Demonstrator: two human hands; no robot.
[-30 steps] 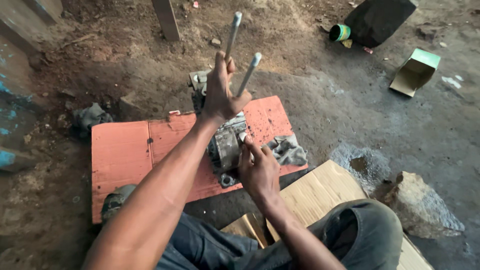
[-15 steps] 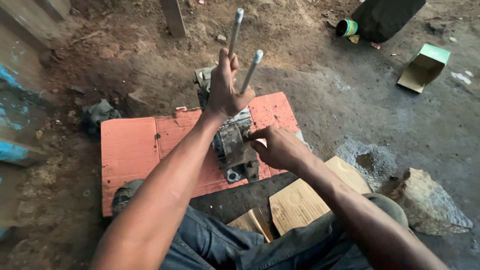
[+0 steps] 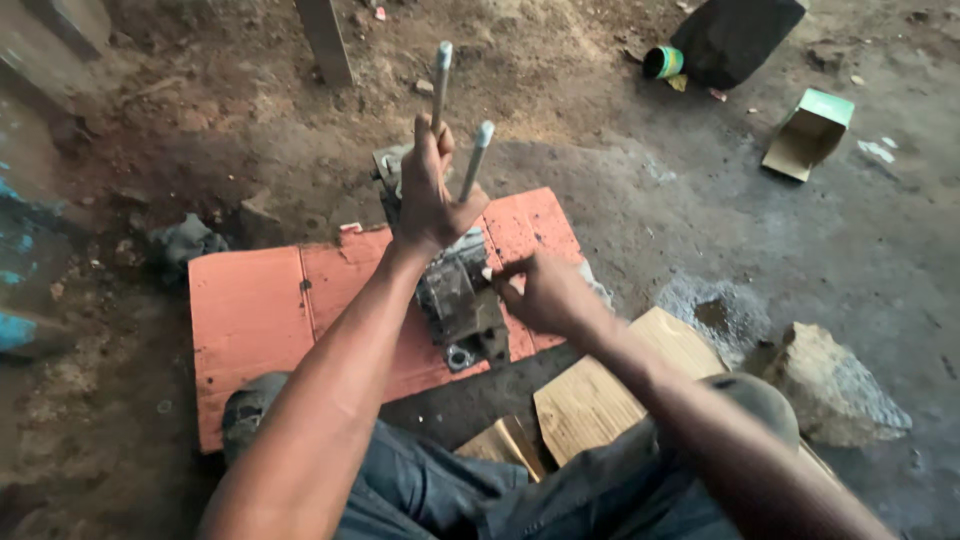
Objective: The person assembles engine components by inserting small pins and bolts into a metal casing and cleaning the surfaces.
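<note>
A grimy grey metal engine part (image 3: 462, 305) lies on a red cardboard sheet (image 3: 255, 325) on the dirt floor. Two long steel studs (image 3: 478, 155) stick up from its far end. My left hand (image 3: 428, 195) is wrapped around one stud, with the second stud beside its fingers. My right hand (image 3: 545, 293) rests against the part's right side, fingers curled on it; what the fingertips pinch is hidden.
Wooden boards (image 3: 590, 395) lie under my legs. A rock (image 3: 835, 385) sits at the right. A black canister with a green cap (image 3: 725, 40) and an open small box (image 3: 810, 130) lie at the far right. A wooden post (image 3: 325, 40) stands behind.
My right hand has shifted from the near end of the part to its right side. The view has dropped slightly. My left hand keeps its hold on the stud.
</note>
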